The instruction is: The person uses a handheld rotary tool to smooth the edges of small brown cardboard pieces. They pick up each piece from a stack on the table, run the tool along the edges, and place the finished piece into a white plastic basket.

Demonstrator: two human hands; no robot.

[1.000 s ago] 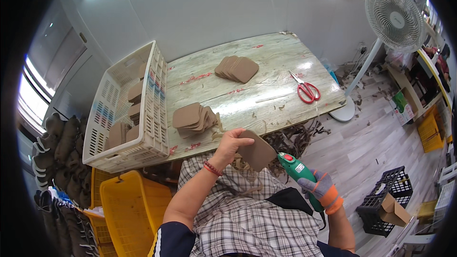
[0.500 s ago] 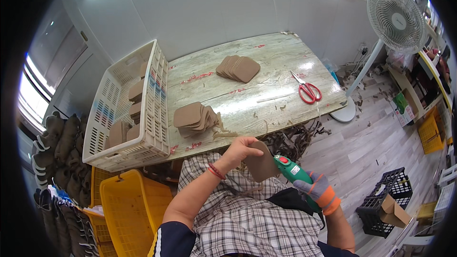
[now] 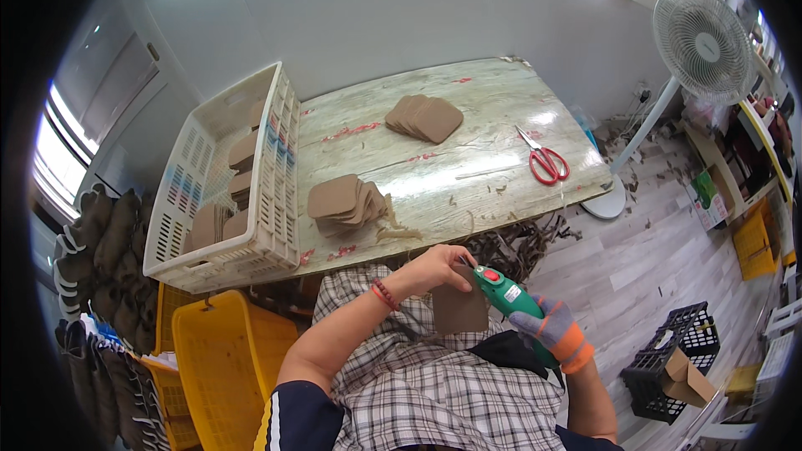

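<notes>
Over my lap, my left hand [image 3: 441, 269] pinches the top of a brown rounded-corner pad [image 3: 461, 311]. My right hand [image 3: 553, 332], in a grey and orange glove, is wrapped round a green handheld electric cutter [image 3: 506, 292] with a red button. The cutter's head meets the pad's upper right edge, close to my left fingers; the blade itself is too small to make out. Two piles of like pads lie on the table: one pile [image 3: 341, 202] near the front left, with thin trimmed strips beside it, and another pile [image 3: 424, 119] farther back.
Red-handled scissors [image 3: 547, 165] lie on the right of the worn table [image 3: 468, 175]. A white crate [image 3: 280, 175] holding pads stands at its left end, above a yellow bin [image 3: 221, 367]. Scraps [image 3: 518, 250] heap below the front edge. A fan [image 3: 702, 46] and black crate [image 3: 672, 359] stand right.
My left hand has turned the pad so that it hangs straighter down, and its fingers have shifted right toward the cutter's head. The cutter has moved slightly up and left. The view has shifted a little.
</notes>
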